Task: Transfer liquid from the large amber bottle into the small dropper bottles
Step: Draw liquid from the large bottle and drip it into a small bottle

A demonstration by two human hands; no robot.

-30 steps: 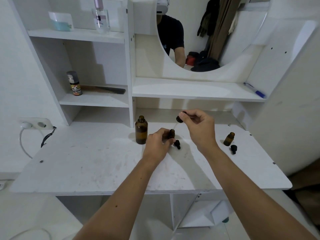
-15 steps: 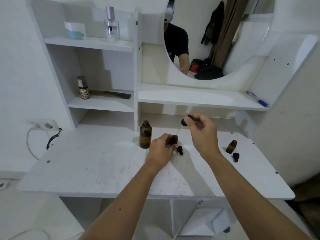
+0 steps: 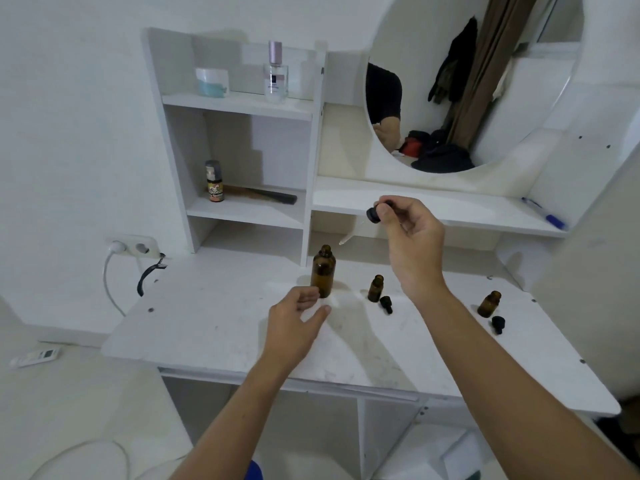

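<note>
Since a second ago the left hand (image 3: 298,318) has let go of the middle dropper bottle (image 3: 375,288), its grip open beside the large amber bottle (image 3: 323,271) mid-table (image 3: 207,323); the right hand (image 3: 408,233) pinches the pipette (image 3: 372,216) above, best lowered vertically into that neck.

Soft, even indoor light falls from above, casting faint grey arm shadows on the table (image 3: 207,327) toward 12 o'clock, while wide-angle bending warps the slightly soft edges.
</note>
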